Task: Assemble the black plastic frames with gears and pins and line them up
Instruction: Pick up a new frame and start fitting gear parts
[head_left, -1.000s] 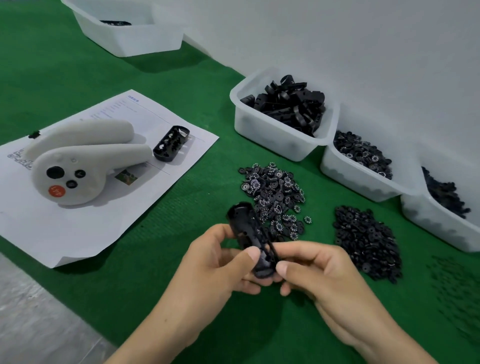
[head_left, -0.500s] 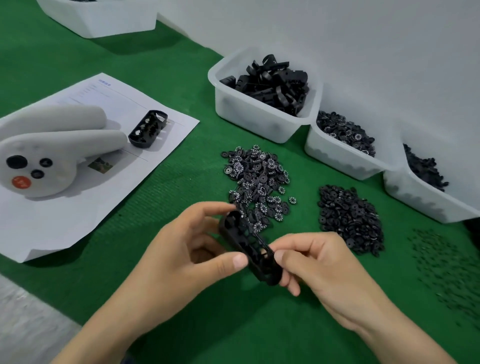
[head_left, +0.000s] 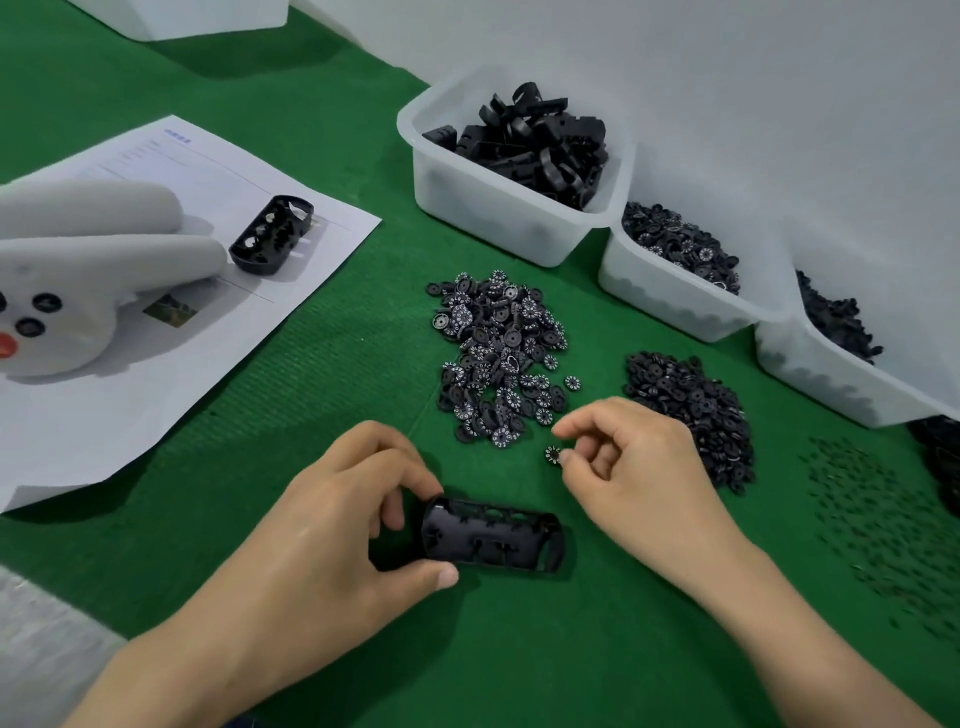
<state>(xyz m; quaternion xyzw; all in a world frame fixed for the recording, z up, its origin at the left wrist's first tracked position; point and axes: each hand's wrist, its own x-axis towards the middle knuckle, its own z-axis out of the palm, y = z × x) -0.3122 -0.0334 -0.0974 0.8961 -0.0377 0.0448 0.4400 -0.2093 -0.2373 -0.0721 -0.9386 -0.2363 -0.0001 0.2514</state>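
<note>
The left hand (head_left: 332, 519) grips a black frame (head_left: 493, 540) lying on the green desk (head_left: 571, 649); the right hand (head_left: 634, 467) pinches one small gear (head_left: 552, 454).

A: Ground cover?
B: Green ribbed mat (head_left: 519, 649). A white printed sheet (head_left: 208, 332) lies on it at left.
A: On the sheet?
B: Two white handheld controllers (head_left: 104, 254) side by side, with dark buttons and one red.
A: Beyond?
B: White tub (head_left: 197, 21) at far left — pale wall (head_left: 727, 78) behind.
</note>
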